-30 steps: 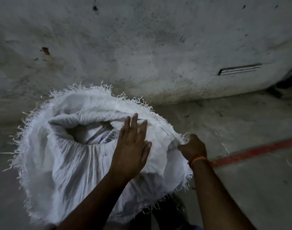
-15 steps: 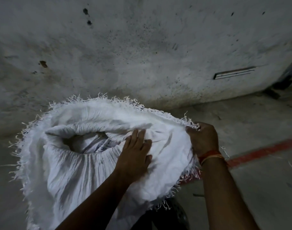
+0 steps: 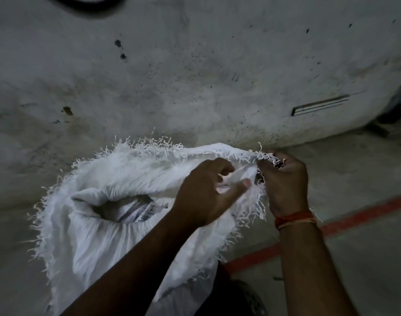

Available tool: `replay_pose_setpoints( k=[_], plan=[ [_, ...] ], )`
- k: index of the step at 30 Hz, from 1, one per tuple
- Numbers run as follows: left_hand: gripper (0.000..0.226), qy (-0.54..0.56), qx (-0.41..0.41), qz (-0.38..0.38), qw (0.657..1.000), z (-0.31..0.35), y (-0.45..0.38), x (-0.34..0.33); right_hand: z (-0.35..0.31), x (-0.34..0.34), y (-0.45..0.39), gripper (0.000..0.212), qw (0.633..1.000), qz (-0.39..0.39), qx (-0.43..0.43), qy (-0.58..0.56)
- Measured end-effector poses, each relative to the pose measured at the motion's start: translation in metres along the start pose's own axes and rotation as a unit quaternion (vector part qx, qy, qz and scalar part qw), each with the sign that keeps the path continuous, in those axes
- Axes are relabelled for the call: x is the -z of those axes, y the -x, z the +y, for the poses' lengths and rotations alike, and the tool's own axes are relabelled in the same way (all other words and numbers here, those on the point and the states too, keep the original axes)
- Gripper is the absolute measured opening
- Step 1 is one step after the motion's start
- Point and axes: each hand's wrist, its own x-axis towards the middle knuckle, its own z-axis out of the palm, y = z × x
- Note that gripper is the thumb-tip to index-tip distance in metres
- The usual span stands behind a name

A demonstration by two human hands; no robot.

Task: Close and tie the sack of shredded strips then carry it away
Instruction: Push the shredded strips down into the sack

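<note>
Woven white sack with frayed, stringy rim sits at lower left, mouth gaping. Left hand pinches crumpled cloth at centre; right hand, fingers curled, grips the fringed edge beside it.

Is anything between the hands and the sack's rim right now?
Nothing visible. The right hand grips the frayed rim of the sack at its right corner, and the left hand pinches the cloth beside it. The sack's mouth is open.
</note>
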Motion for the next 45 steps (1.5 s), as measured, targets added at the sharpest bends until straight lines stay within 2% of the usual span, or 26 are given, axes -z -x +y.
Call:
replay_pose_setpoints(
  k=[2,4,7,10,14,18,21,24,26,28,30,33,35,37,39,42,45],
  plan=[
    [0.06,-0.034,-0.014,-0.013,0.999,0.022,0.008,-0.002,-0.01,-0.001,0.002,0.02,1.0,-0.006,0.016,-0.023],
    [0.065,-0.096,-0.021,0.021,0.995,0.034,0.018,-0.009,-0.017,-0.002,0.004,0.019,0.998,-0.021,0.024,-0.046],
    [0.051,-0.157,-0.009,0.089,0.983,0.028,0.019,-0.005,-0.021,-0.003,0.008,0.016,0.996,-0.046,0.028,-0.076],
    [0.054,-0.17,-0.004,0.108,0.98,0.006,0.012,0.014,-0.022,-0.003,0.012,0.007,0.99,-0.08,0.004,-0.113],
    [0.053,-0.162,-0.107,0.03,0.98,-0.013,-0.004,0.039,-0.026,-0.001,0.015,0.006,0.979,-0.136,0.0,-0.155],
    [0.049,-0.154,-0.186,-0.052,0.969,-0.019,-0.016,0.057,-0.032,-0.005,0.016,0.031,0.969,-0.152,-0.019,-0.191],
    [0.039,-0.191,-0.172,-0.045,0.965,-0.017,-0.02,0.066,-0.033,-0.006,0.016,0.038,0.964,-0.152,-0.036,-0.217],
    [0.019,-0.172,-0.157,-0.001,0.972,-0.016,-0.022,0.07,-0.035,-0.007,0.018,0.01,0.961,-0.153,-0.025,-0.228],
    [0.019,-0.14,-0.138,0.013,0.981,-0.013,-0.022,0.071,-0.035,-0.009,0.018,0.005,0.961,-0.15,-0.02,-0.233],
    [0.019,-0.102,-0.127,0.041,0.986,-0.009,-0.023,0.075,-0.038,-0.012,0.019,0.01,0.96,-0.147,-0.013,-0.237],
    [0.017,-0.106,-0.154,0.065,0.98,-0.003,-0.025,0.085,-0.04,-0.015,0.022,0.026,0.961,-0.141,-0.002,-0.238],
    [0.019,-0.152,-0.158,0.079,0.973,0.012,-0.032,0.108,-0.054,-0.023,0.027,0.02,0.958,-0.153,0.009,-0.242],
    [0.017,-0.159,-0.128,0.088,0.975,0.022,-0.037,0.126,-0.067,-0.029,0.027,0.014,0.955,-0.169,0.014,-0.242],
    [0.024,-0.175,-0.116,0.101,0.972,0.03,-0.04,0.143,-0.08,-0.035,0.024,0.007,0.953,-0.191,0.017,-0.234],
    [0.031,-0.173,-0.094,0.123,0.973,0.036,-0.039,0.159,-0.096,-0.043,0.023,0.019,0.949,-0.219,0.025,-0.225],
    [0.031,-0.18,-0.056,0.147,0.971,0.042,-0.039,0.184,-0.12,-0.051,0.024,0.017,0.934,-0.276,0.034,-0.224],
    [0.035,-0.192,-0.04,0.152,0.969,0.048,-0.038,0.207,-0.143,-0.059,0.03,0.032,0.928,-0.328,0.068,-0.161]
  ],
)
